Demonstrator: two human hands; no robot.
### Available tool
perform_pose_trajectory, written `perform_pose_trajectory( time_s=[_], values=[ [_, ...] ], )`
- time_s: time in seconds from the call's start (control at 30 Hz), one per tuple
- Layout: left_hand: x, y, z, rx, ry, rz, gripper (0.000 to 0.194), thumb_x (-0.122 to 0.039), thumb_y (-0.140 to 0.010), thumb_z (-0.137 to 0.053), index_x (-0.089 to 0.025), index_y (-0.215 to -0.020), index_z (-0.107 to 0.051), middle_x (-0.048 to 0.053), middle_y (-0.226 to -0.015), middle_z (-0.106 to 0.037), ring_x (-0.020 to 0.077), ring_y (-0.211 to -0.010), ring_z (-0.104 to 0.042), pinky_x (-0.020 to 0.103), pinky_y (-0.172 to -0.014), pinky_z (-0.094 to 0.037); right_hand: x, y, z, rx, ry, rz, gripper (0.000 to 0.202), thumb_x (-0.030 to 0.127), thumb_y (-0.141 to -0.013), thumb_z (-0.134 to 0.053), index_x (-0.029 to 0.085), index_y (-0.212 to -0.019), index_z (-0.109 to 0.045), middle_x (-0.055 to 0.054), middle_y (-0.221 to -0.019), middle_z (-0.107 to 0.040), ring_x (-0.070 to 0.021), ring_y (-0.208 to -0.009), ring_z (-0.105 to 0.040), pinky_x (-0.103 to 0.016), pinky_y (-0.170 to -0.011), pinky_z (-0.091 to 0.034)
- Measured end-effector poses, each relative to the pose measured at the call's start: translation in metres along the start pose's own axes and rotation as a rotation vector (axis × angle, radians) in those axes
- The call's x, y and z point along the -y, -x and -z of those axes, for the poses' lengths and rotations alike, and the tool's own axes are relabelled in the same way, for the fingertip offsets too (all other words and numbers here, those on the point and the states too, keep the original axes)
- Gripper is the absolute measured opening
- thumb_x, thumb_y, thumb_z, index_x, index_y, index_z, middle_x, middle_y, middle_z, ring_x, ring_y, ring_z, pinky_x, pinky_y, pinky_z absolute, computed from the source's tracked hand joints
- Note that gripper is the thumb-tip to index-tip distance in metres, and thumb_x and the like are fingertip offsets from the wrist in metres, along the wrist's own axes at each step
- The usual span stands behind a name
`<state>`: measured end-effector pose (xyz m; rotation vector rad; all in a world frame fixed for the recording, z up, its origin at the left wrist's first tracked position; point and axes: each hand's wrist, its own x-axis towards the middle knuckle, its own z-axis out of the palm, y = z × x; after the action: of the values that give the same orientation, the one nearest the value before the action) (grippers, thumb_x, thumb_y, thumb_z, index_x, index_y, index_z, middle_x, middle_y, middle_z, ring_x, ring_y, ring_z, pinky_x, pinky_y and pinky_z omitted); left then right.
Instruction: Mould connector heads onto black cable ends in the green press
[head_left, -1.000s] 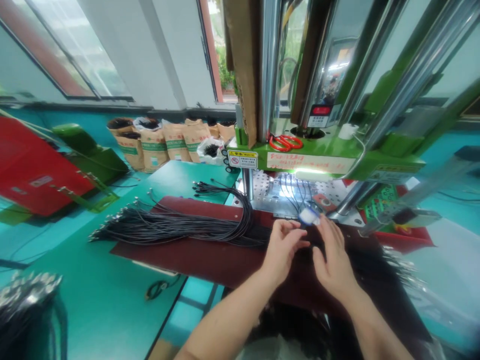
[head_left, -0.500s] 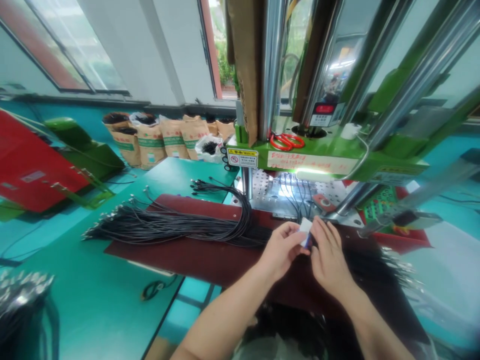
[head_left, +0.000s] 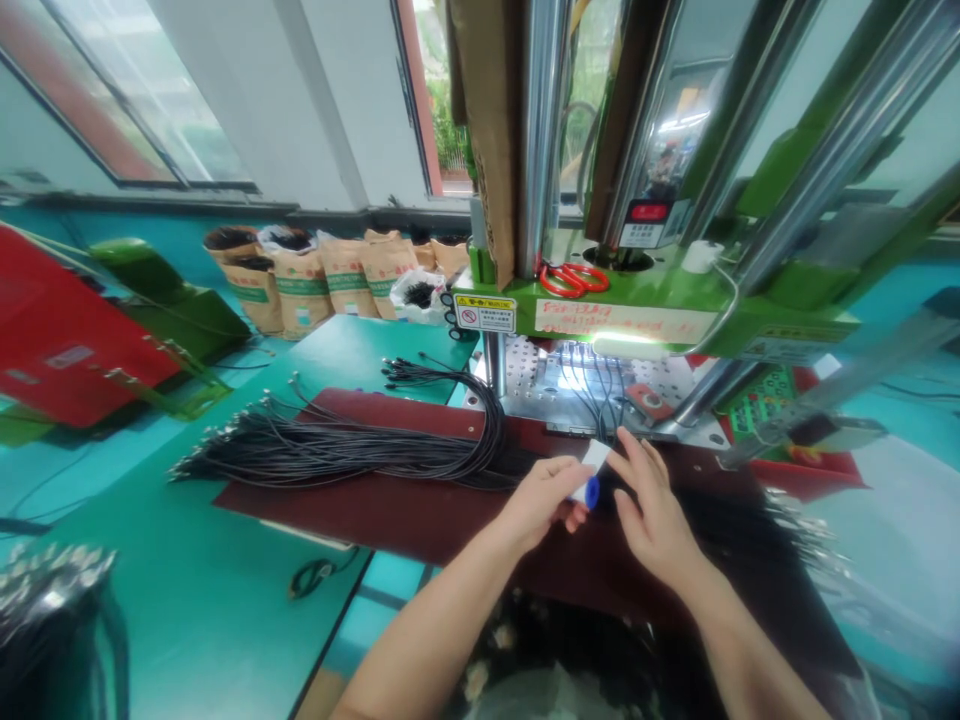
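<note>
My left hand is closed round a small roll of white tape with a blue core. A white flap of the tape sticks up past my thumb. My right hand is just to the right, fingers spread and thumb apart. Its index fingertip lies close to the flap; whether it touches cannot be made out. Behind both hands, several thin black cables run out of the lit metal fixture of a green press. A thick bundle of black cables lies to the left on a dark red board.
Red-handled scissors rest on the press's green plate. Another cable bundle extends right across the board. Cables with metal ends hang at the lower left. Paper sacks stand by the wall, and a red machine is at far left.
My hands have moved apart. The left has shifted slightly left and turned the tape roll so its blue core shows; the right has opened and come off the roll.
</note>
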<state>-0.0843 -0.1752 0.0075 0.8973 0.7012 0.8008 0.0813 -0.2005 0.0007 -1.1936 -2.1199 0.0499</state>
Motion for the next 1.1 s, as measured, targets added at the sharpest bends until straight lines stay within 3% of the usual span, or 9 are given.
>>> perform_pose_trajectory(
  time_s=[0.17,0.27,0.37,0.47,0.57,0.7,0.8,0.97,1.1],
  values=[
    [-0.001,0.0,0.005,0.096,-0.095,0.015,0.034,-0.045,-0.072,-0.06,-0.014,-0.068,-0.05,-0.001,-0.053,-0.051,0.0062,-0.043,-0.046,0.016,-0.039,-0.037,0.004,0.004,0.004,0.009,-0.281,-0.154,0.062,0.016,-0.088,-0.037,0.024,-0.143,-0.009,-0.01,-0.139,-0.037,-0.0222,-0.131,-0.026,-0.051,-0.106,-0.023],
    [0.003,-0.004,0.008,0.084,-0.19,-0.007,0.033,-0.045,-0.07,-0.062,-0.015,-0.072,-0.05,-0.001,-0.057,-0.052,0.0071,-0.046,-0.048,0.017,-0.039,-0.039,0.005,0.007,0.005,0.012,-0.521,-0.264,0.06,0.017,-0.088,-0.041,0.03,-0.141,-0.017,-0.007,-0.142,-0.032,-0.0214,-0.13,-0.03,-0.045,-0.104,-0.03],
    [0.008,-0.008,0.008,0.054,-0.271,-0.072,0.031,-0.044,-0.072,-0.06,-0.016,-0.077,-0.049,-0.003,-0.057,-0.051,0.007,-0.046,-0.047,0.016,-0.038,-0.039,0.003,0.01,0.002,-0.013,-0.725,-0.33,0.059,0.018,-0.086,-0.045,0.032,-0.139,-0.024,-0.006,-0.143,-0.031,-0.0225,-0.128,-0.032,-0.046,-0.104,-0.03],
    [0.011,-0.01,0.005,0.01,-0.315,-0.151,0.028,-0.042,-0.074,-0.058,-0.017,-0.082,-0.048,-0.005,-0.057,-0.049,0.0065,-0.044,-0.045,0.016,-0.036,-0.037,0.0,0.01,-0.002,-0.047,-0.905,-0.354,0.058,0.019,-0.084,-0.049,0.03,-0.137,-0.029,-0.007,-0.139,-0.038,-0.0241,-0.129,-0.031,-0.051,-0.105,-0.022],
    [0.011,-0.01,0.001,-0.063,-0.353,-0.246,0.025,-0.036,-0.073,-0.059,-0.019,-0.088,-0.049,-0.005,-0.062,-0.049,0.0064,-0.046,-0.046,0.015,-0.037,-0.036,0.0,0.008,-0.003,-0.088,-1.035,-0.372,0.055,0.02,-0.082,-0.051,0.025,-0.134,-0.036,-0.01,-0.128,-0.051,-0.0257,-0.127,-0.035,-0.053,-0.104,-0.025],
    [0.009,-0.008,-0.006,-0.153,-0.348,-0.398,0.024,-0.017,-0.07,-0.059,-0.02,-0.092,-0.051,-0.001,-0.075,-0.053,0.0085,-0.058,-0.052,0.018,-0.048,-0.041,0.003,0.004,-0.001,-0.151,-1.011,-0.398,0.048,0.021,-0.081,-0.053,0.023,-0.128,-0.046,-0.009,-0.108,-0.062,-0.0255,-0.112,-0.05,-0.047,-0.096,-0.038],
    [0.006,-0.005,-0.012,-0.153,-0.211,-0.423,0.026,-0.012,-0.067,-0.059,-0.021,-0.09,-0.049,0.0,-0.081,-0.053,0.0102,-0.063,-0.053,0.021,-0.054,-0.044,0.006,0.001,0.002,-0.151,-0.904,-0.363,0.048,0.021,-0.082,-0.052,0.023,-0.13,-0.044,-0.006,-0.095,-0.064,-0.0227,-0.1,-0.054,-0.042,-0.09,-0.043],
    [-0.009,0.006,-0.013,0.038,0.116,-0.247,0.036,-0.015,-0.06,-0.069,-0.021,-0.089,-0.048,-0.001,-0.079,-0.052,0.0102,-0.066,-0.053,0.024,-0.062,-0.044,0.015,-0.004,0.015,-0.105,-0.62,-0.195,0.043,0.02,-0.085,-0.05,0.025,-0.127,-0.047,-0.002,-0.083,-0.065,-0.0203,-0.087,-0.057,-0.039,-0.087,-0.045],
    [-0.019,0.008,-0.008,0.06,0.14,-0.116,0.04,-0.023,-0.059,-0.074,-0.019,-0.092,-0.052,-0.001,-0.08,-0.052,0.0084,-0.067,-0.05,0.021,-0.062,-0.039,0.021,-0.006,0.02,-0.074,-0.55,-0.141,0.044,0.02,-0.083,-0.053,0.026,-0.127,-0.046,0.0,-0.076,-0.066,-0.0206,-0.086,-0.058,-0.039,-0.085,-0.047]
  ],
)
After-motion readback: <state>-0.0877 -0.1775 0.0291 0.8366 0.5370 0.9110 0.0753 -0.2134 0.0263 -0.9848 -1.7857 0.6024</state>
